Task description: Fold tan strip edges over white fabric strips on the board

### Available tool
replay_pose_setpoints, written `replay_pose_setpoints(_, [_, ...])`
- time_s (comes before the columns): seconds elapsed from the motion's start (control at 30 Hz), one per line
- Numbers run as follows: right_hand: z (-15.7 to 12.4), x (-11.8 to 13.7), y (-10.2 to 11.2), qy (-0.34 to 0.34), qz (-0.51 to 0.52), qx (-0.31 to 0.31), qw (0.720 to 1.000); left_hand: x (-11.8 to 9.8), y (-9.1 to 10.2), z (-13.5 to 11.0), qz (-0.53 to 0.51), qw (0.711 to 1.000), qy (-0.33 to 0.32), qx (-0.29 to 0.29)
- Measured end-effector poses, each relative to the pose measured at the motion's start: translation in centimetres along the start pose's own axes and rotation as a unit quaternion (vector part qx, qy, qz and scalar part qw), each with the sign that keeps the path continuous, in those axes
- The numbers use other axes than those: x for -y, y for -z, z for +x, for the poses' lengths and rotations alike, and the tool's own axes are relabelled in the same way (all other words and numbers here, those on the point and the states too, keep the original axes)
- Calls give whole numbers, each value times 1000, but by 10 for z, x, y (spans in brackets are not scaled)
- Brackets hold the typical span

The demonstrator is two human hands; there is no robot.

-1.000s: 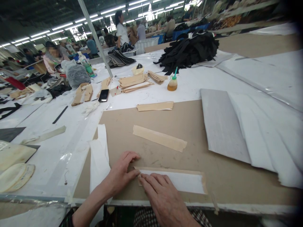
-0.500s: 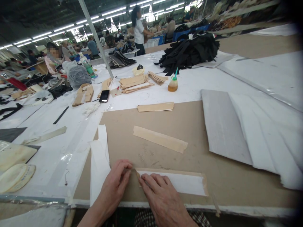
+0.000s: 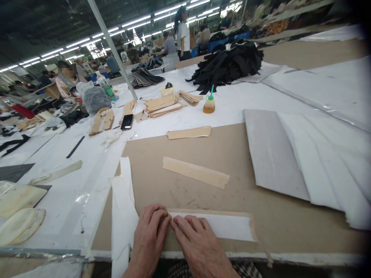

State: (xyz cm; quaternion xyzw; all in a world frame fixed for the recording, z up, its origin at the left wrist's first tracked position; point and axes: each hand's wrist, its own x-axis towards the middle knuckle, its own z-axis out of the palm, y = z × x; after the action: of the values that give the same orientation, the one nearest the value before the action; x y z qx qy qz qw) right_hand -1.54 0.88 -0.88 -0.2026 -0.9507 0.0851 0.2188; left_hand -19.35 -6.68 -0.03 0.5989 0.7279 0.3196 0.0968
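Observation:
A tan strip with a white strip [image 3: 228, 227] laid on top lies near the front edge of a brown board [image 3: 232, 166]. My left hand [image 3: 149, 235] has its fingers curled together, pinching the strip's left end. My right hand [image 3: 194, 243] lies flat on the white strip just to the right, fingers stretched out and pressing it down. The fingertips of both hands meet at the strip's left end. A second tan strip [image 3: 195, 172] lies loose on the board farther back.
White strips [image 3: 123, 197] lie left of my hands. Grey and white sheets [image 3: 304, 154] cover the right side. A third tan strip [image 3: 189, 133], a glue bottle [image 3: 209, 104], tan stacks [image 3: 162, 104], a phone [image 3: 126, 121] and black pieces [image 3: 228, 63] lie behind. People work at far tables.
My left hand has drawn back toward me and curled its fingers onto the strip's left end. The right hand slid slightly nearer. The view tilted down a little.

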Motion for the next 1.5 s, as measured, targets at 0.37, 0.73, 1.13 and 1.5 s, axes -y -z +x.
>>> replay_pose_setpoints(0.37, [1, -3, -5, -1, 6, -39, 999, 5, -5, 1, -3, 1000, 18, -18])
replay_pose_setpoints(0.73, [-3, -4, -8, 3, 1, -61, 998, 17, -12, -4, 45, 998, -19, -29])
replay_pose_setpoints(1.13, [-3, -5, -11, 5, -2, -65, 998, 17, -10, -2, 45, 998, -40, -34])
replay_pose_setpoints(1.5, [-2, -6, -8, 2, -1, -47, 999, 13, -6, 0, 87, 992, -85, -20])
